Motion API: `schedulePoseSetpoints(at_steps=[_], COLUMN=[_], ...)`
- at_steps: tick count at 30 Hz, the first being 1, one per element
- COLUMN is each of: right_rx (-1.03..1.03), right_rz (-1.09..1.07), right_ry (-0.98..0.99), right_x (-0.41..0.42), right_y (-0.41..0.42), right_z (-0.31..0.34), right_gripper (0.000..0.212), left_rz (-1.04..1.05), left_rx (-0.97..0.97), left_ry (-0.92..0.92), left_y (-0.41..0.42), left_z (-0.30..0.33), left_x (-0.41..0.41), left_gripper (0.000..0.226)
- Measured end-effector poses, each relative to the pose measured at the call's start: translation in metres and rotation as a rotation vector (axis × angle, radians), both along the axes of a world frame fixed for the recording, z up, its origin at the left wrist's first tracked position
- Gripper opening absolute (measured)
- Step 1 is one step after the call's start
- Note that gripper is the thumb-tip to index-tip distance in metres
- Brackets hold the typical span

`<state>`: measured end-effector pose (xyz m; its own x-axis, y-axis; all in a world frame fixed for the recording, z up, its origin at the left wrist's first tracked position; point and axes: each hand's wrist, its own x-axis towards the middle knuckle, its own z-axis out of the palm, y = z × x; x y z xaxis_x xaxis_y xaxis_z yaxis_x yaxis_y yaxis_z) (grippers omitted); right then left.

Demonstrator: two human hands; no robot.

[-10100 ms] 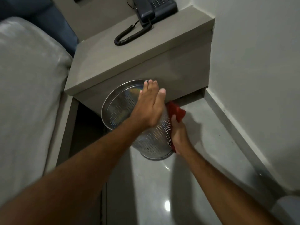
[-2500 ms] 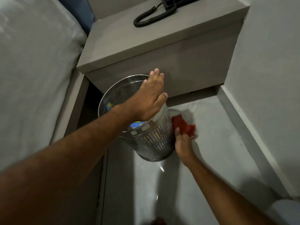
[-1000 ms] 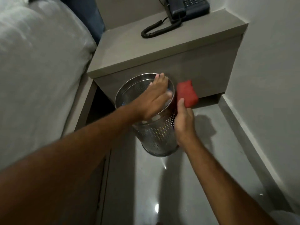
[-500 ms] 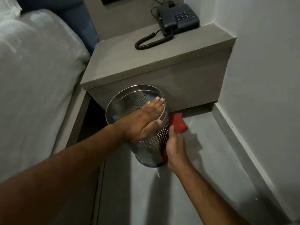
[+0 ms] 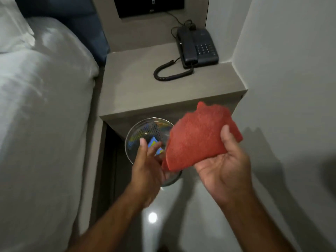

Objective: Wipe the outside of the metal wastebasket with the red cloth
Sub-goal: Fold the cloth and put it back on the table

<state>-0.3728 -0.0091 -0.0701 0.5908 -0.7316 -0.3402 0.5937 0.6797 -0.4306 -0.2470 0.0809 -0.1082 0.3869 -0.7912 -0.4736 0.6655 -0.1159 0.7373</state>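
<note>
The right hand (image 5: 224,171) holds the red cloth (image 5: 198,138) raised above the metal wastebasket (image 5: 145,130), thumb pinning it in a closed grip. The left hand (image 5: 145,170) hovers open and blurred beside the cloth, holding nothing. The wastebasket stands on the floor against the bedside cabinet (image 5: 163,91). The cloth appears soft and limp; bunch it in the palm. The perforated steel is probably light and slippery; brace it at the rim.

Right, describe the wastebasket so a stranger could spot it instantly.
Find the grey bedside cabinet carrying the dark telephone, beside the white bed. On the floor at its front stands the wastebasket. It is the only shiny metal thing there: round, open-topped, its wall punched with small holes.
</note>
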Motion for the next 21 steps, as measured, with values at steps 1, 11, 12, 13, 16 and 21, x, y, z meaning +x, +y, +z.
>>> schedulePoseSetpoints(at_steps=[1, 11, 12, 13, 16, 21], right_rx=[0.023, 0.031, 0.063, 0.083, 0.078, -0.110], right_rz=[0.027, 0.151, 0.137, 0.135, 0.193, 0.379], right_ry=[0.015, 0.274, 0.288, 0.311, 0.385, 0.571], right_x=[-0.002, -0.057, -0.061, -0.063, -0.059, -0.026], right_y=[0.006, 0.043, 0.042, 0.040, 0.030, 0.010], right_z=[0.011, 0.126, 0.134, 0.142, 0.161, 0.182], right_gripper=[0.047, 0.049, 0.036, 0.028, 0.022, 0.072], left_rz=[-0.002, 0.132, 0.131, 0.133, 0.133, 0.208], left_rx=[0.009, 0.190, 0.169, 0.158, 0.118, 0.153], left_ry=[0.037, -0.346, -0.375, -0.394, -0.394, -0.406], left_y=[0.007, 0.085, 0.090, 0.093, 0.098, 0.092], left_z=[0.019, 0.159, 0.168, 0.177, 0.203, 0.223], left_x=[-0.006, -0.026, -0.024, -0.021, -0.006, 0.027], left_gripper=[0.084, 0.030, 0.030, 0.033, 0.049, 0.050])
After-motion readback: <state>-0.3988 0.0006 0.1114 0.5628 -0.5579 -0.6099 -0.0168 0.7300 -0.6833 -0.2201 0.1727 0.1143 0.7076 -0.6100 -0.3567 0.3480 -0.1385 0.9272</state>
